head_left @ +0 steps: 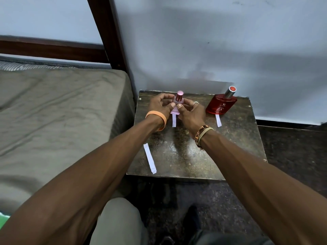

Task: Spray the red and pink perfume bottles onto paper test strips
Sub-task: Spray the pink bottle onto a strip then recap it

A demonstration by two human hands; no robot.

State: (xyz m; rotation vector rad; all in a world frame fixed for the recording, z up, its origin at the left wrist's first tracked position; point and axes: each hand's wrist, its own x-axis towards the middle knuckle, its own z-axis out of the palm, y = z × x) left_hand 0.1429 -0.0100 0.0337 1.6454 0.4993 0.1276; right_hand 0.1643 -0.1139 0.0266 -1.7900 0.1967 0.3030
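A pink perfume bottle [178,101] with a pink cap stands near the back of a small dark table [194,152]. My left hand [161,105] and my right hand [190,112] both grip it from the sides, thumbs on its front. A white paper strip [174,121] lies under the bottle's front edge. The red perfume bottle [221,104] with a silver, red-topped cap stands at the back right, with another strip [218,121] in front of it. A third strip [150,158] lies near the table's front left edge.
A bed with a grey-green cover [58,117] adjoins the table on the left, with a dark wooden post [108,32] behind it. A pale wall [212,41] stands right behind the table. Dark floor [292,156] lies to the right and in front.
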